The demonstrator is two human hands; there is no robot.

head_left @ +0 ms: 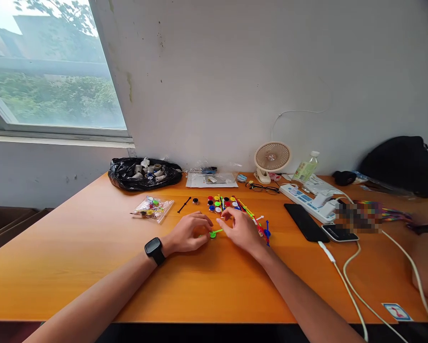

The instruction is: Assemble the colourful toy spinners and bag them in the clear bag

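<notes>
My left hand (188, 232) rests on the orange table (92, 257) with its fingers curled around a small green disc-and-stick piece (214, 233). My right hand (239, 229) meets it from the right, fingertips pinching at the same green piece. Just behind both hands lies a cluster of small coloured discs (219, 203) and thin coloured sticks (251, 214). A black stick (184, 205) and a black disc (195, 201) lie to the left of the cluster. A black watch (154, 249) sits on my left wrist.
A clear bag of coloured parts (153, 208) lies left of the hands, a black bag (144, 174) behind it. At the back stand a small fan (271, 159) and a bottle (306, 167). A power strip (309, 200), two phones (307, 222) and white cables (353, 281) lie to the right.
</notes>
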